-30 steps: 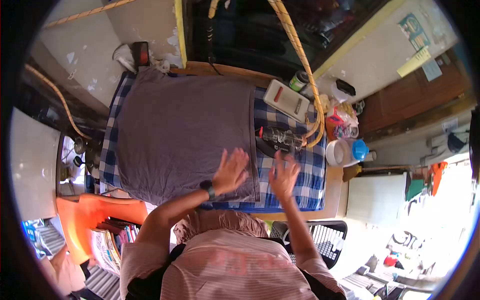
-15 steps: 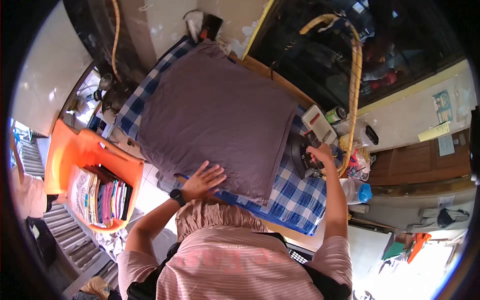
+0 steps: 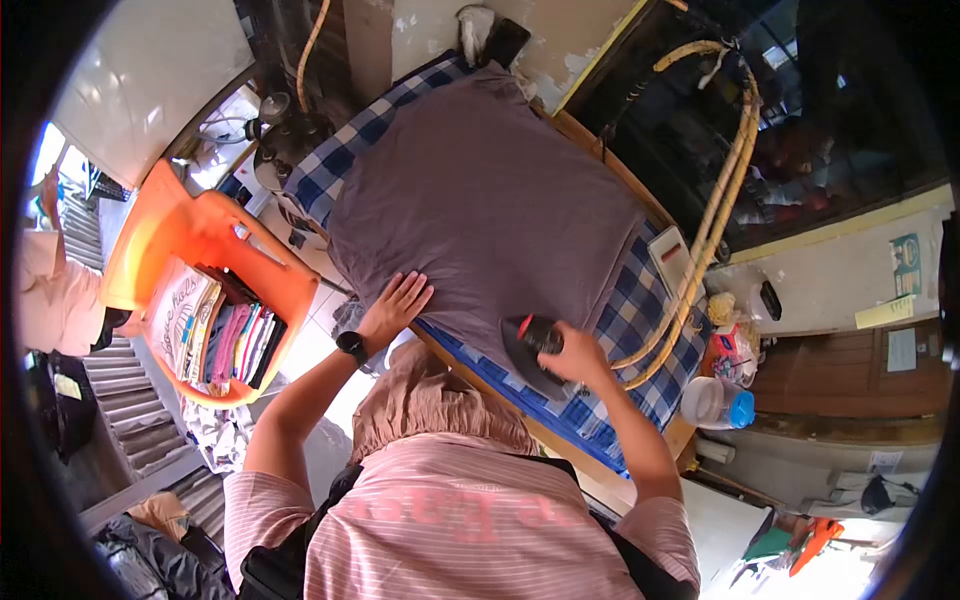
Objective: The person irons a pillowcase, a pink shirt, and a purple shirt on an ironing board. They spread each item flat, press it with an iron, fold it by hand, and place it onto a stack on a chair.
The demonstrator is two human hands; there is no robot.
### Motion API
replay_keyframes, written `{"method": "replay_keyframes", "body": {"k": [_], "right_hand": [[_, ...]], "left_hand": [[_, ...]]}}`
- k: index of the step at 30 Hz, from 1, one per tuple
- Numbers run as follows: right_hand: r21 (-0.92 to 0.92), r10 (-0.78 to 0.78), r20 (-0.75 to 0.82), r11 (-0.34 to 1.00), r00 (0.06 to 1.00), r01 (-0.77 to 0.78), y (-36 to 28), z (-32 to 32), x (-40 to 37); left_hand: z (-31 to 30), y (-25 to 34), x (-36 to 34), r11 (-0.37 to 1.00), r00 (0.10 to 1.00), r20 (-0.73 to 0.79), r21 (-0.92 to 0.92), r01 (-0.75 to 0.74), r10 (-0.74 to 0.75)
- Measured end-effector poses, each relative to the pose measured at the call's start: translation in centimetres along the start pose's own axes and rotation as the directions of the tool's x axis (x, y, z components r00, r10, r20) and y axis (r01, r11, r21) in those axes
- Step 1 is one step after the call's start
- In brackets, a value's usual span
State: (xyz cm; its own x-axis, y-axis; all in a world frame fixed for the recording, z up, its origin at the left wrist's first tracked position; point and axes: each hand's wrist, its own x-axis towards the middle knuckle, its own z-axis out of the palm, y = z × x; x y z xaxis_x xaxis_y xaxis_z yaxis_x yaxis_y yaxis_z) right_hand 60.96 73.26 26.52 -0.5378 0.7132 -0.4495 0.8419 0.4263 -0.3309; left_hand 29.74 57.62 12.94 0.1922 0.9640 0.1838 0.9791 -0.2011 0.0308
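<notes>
A dark grey-purple cloth garment [image 3: 490, 190] lies spread over a blue-and-white checked cover [image 3: 640, 300] on the table. My right hand [image 3: 575, 355] is closed round the handle of a dark iron [image 3: 535, 365], which sits on the garment's near right corner. From the iron a tan-wrapped cord [image 3: 700, 270] runs up along the right side. My left hand [image 3: 398, 303] lies flat with fingers stretched on the garment's near left edge; a dark watch [image 3: 352, 346] is on that wrist.
On the left, an orange chair [image 3: 270, 240] holds a stack of folded clothes [image 3: 235, 335]. Right of the table stand a clear jar with a blue lid [image 3: 740, 408] and plastic bags [image 3: 735, 350]. A white-and-red board [image 3: 670, 255] lies at the cover's right edge. Another person's sleeve [image 3: 50, 300] shows far left.
My right hand has brought the iron from the checked cover at the right leftward onto the garment's near corner. My left hand stays flat on the garment's edge. The view has shifted.
</notes>
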Motion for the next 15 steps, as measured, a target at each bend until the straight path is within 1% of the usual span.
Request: {"method": "replay_keyframes", "body": {"k": [1,2,3,4,5,6,7,8,9,10,11,12,13,14,15], "right_hand": [[-0.039,-0.065,0.006,0.997,0.998,0.065,-0.1,0.8,-1.0],[-0.027,-0.077,0.052,0.997,0.996,0.078,-0.3,1.1,-1.8],[-0.016,-0.091,0.098,0.996,0.991,0.093,-0.4,1.3,-2.4],[-0.018,-0.103,0.106,0.994,0.989,0.105,-0.3,1.5,-2.6],[0.023,-0.043,0.056,0.999,0.998,0.041,0.1,1.6,-2.8],[0.064,0.018,0.007,0.998,1.000,-0.019,0.6,1.4,-3.0],[0.055,0.004,0.014,0.998,1.000,-0.005,2.1,1.5,-2.8],[0.158,-0.069,0.066,0.986,0.995,0.058,4.1,1.6,-2.4],[0.263,-0.147,0.111,0.958,0.983,0.114,5.6,1.6,-2.0],[0.200,-0.429,-0.011,0.884,0.903,0.423,6.1,1.2,-2.1],[0.198,-0.446,-0.005,0.877,0.895,0.438,6.4,1.0,-2.0],[0.276,-0.280,0.158,0.933,0.947,0.230,5.5,0.0,-2.5],[0.310,-0.110,0.328,0.951,0.938,0.003,4.9,-0.5,-2.7],[0.372,-0.139,0.276,0.928,0.951,0.028,4.8,-0.2,-2.8],[0.363,-0.146,0.282,0.931,0.948,0.035,4.9,0.4,-2.8]], "left_hand": [[0.0,-0.1,-0.3,0.997,1.000,0.002,0.073,-0.010,0.010],[0.1,0.0,-0.4,0.997,1.000,0.005,0.075,0.004,-0.004],[0.5,0.2,-0.5,0.992,1.000,0.015,0.126,0.021,-0.023],[0.9,0.4,-0.6,0.984,0.999,0.026,0.176,0.036,-0.041],[1.3,0.6,-0.8,0.983,0.998,0.029,0.177,0.049,-0.055],[1.5,0.7,-0.7,0.972,0.997,0.045,0.227,0.054,-0.066],[1.2,0.9,-0.5,0.959,0.995,0.061,0.276,0.060,-0.080],[0.8,0.7,-0.6,0.960,0.997,0.063,0.279,0.034,-0.054],[0.0,0.4,-0.6,0.957,0.995,0.063,0.285,0.053,-0.073],[-0.7,-0.2,-0.6,0.996,0.997,0.045,-0.068,0.061,-0.057],[-1.3,-1.2,-0.5,0.909,0.999,0.018,-0.414,0.051,-0.048],[1.0,-3.4,-0.4,0.912,0.999,-0.054,-0.409,-0.022,0.000],[0.8,-5.4,0.1,0.926,0.982,-0.075,-0.351,0.135,-0.172],[0.6,-7.1,0.6,0.908,0.935,-0.107,-0.299,0.294,-0.338],[-0.5,-8.2,1.9,0.840,0.784,-0.304,-0.159,0.519,-0.542]]}}
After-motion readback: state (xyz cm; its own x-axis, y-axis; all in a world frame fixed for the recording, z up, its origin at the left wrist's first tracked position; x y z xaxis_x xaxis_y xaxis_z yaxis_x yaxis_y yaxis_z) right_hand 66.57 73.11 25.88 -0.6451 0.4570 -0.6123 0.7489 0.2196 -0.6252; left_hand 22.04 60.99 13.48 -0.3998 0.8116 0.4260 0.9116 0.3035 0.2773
